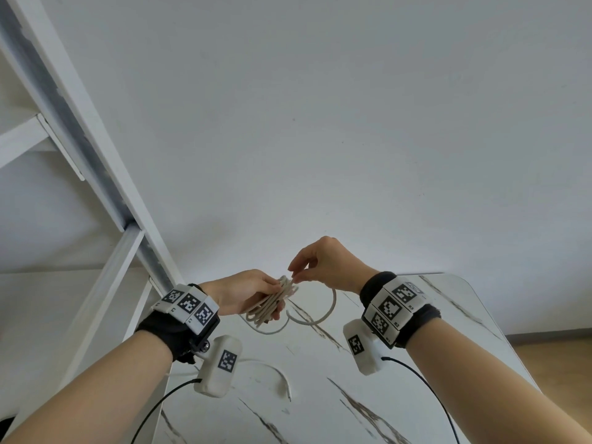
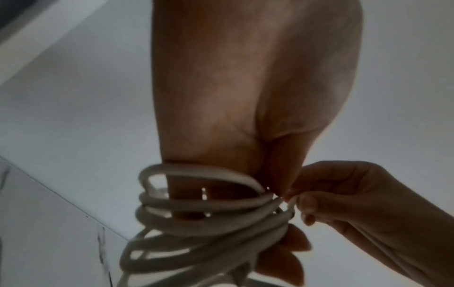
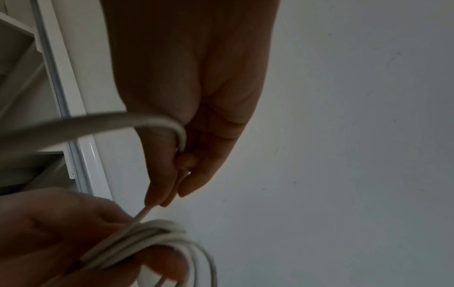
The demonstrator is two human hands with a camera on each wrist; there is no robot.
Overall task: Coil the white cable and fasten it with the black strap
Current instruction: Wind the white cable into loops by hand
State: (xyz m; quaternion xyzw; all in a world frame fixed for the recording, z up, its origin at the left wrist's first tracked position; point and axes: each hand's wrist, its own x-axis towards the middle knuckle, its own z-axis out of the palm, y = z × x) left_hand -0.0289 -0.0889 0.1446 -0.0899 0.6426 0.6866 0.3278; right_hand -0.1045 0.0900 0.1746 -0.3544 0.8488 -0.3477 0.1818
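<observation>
Grip: your left hand [image 1: 246, 291] clasps the white cable [image 1: 275, 302] coil, lower centre | right hand [image 1: 323, 264] pinches its loose strand | Risk: loops may spring apart if your clasp slackens.

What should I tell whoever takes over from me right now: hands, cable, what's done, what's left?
Left hand grips the bundle of coiled white cable above the marble table.
Right hand pinches the free strand just beside the bundle; a loose loop of cable arcs down from it towards the table.
Done: several turns gathered in the left hand.
Left: wind in the loose remainder, then fasten with the black strap, which is in none of the views, so find it first.
</observation>
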